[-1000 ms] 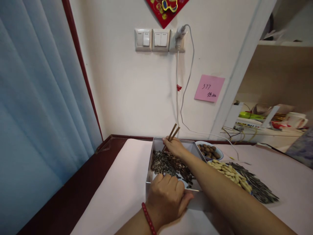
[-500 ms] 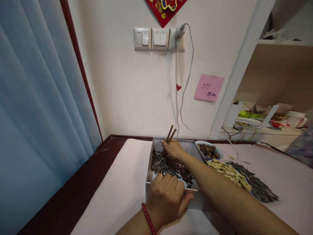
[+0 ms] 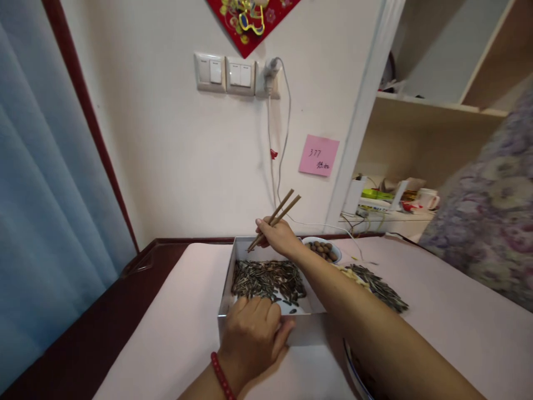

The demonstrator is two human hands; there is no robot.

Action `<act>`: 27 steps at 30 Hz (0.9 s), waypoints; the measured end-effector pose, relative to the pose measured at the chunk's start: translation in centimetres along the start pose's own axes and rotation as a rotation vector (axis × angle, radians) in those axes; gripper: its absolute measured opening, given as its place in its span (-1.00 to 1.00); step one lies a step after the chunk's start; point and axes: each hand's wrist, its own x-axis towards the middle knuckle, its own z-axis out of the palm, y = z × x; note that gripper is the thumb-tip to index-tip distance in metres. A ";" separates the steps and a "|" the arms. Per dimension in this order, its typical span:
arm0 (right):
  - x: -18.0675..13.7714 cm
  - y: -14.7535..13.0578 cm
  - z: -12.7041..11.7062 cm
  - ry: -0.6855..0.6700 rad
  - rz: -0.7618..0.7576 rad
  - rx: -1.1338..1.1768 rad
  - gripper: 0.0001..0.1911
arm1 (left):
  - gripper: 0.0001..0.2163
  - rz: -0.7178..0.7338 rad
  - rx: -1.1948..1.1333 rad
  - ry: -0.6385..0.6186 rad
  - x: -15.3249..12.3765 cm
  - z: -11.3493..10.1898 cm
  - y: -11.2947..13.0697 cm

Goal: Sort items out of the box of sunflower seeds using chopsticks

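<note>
A shallow grey-white box (image 3: 306, 331) stands on the pink cover, with a layer of dark striped sunflower seeds (image 3: 266, 278) inside. My left hand (image 3: 252, 328), wearing a red bead bracelet (image 3: 220, 375), is closed over the box's near wall, fingers curled over the rim and thumb outside. Above the far part of the box, my right hand (image 3: 277, 236) is closed around a pair of wooden chopsticks (image 3: 283, 208). Their tips point down and left, above the seeds. Something small and dark shows at the tips, too small to name.
Right of the box are a bowl of round brown nuts (image 3: 322, 250), peanuts (image 3: 353, 276) partly behind my forearm, and a pile of long dark seeds (image 3: 378, 286). A bowl rim (image 3: 353, 369) shows under my right arm. A white cable (image 3: 316, 224) hangs behind. Floral fabric (image 3: 491, 205) is at right.
My right hand has lifted the chopsticks up from among the seeds, and they now slant more. My left hand stays on the near wall. The view has turned right.
</note>
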 end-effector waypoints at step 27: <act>-7.4 2.6 -16.5 0.476 0.007 0.044 -0.63 | -0.78 0.028 0.022 0.034 0.3 0.0 -0.2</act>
